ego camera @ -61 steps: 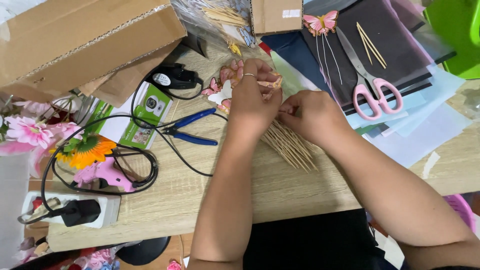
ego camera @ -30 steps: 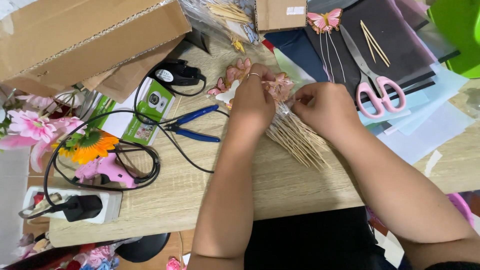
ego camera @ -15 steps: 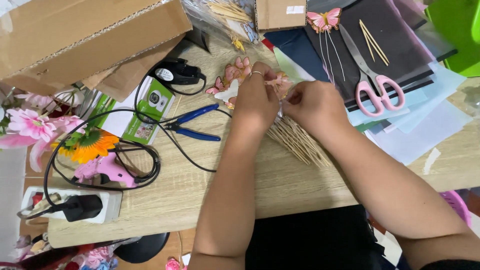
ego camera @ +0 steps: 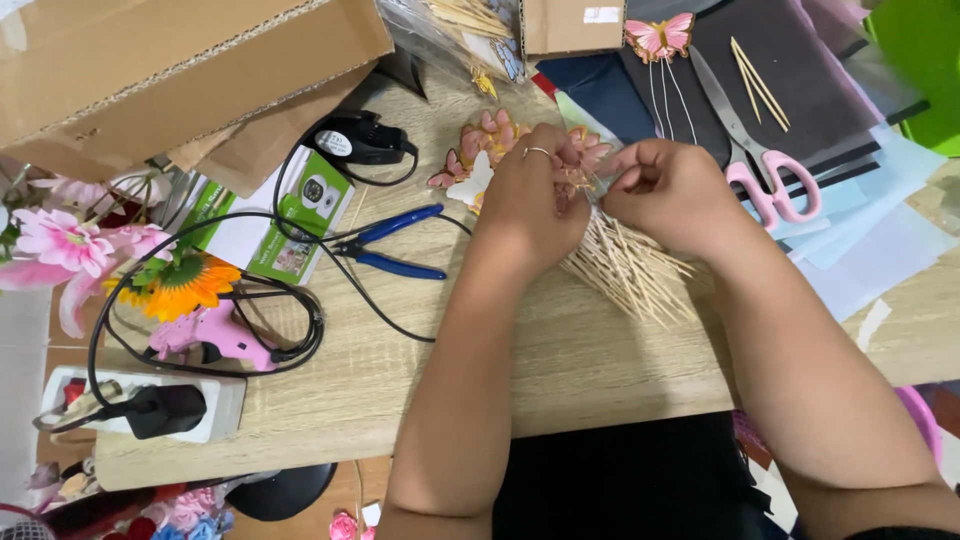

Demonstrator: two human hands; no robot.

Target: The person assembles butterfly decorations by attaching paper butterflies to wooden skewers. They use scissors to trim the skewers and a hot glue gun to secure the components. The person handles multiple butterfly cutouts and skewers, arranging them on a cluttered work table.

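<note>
Fingertips of my left hand (ego camera: 535, 205) and right hand (ego camera: 665, 190) are pinching shut on small butterfly picks (ego camera: 585, 178) above the skewer bundle (ego camera: 630, 268). I'm judging those thin sticks could slip and scatter, since my grip is slight.

Single head-worn view, aimed steeply down at a wooden table (ego camera: 560, 370).

The table is seen from the near edge, at close range, facing away from the wearer's body. Both forearms are framed from the bottom edge up to mid-picture (only one view is supplied, so nothing is shared). A cardboard box (ego camera: 170, 70) is cropped at far left, dark sheets (ego camera: 800, 60) at far right.
</note>
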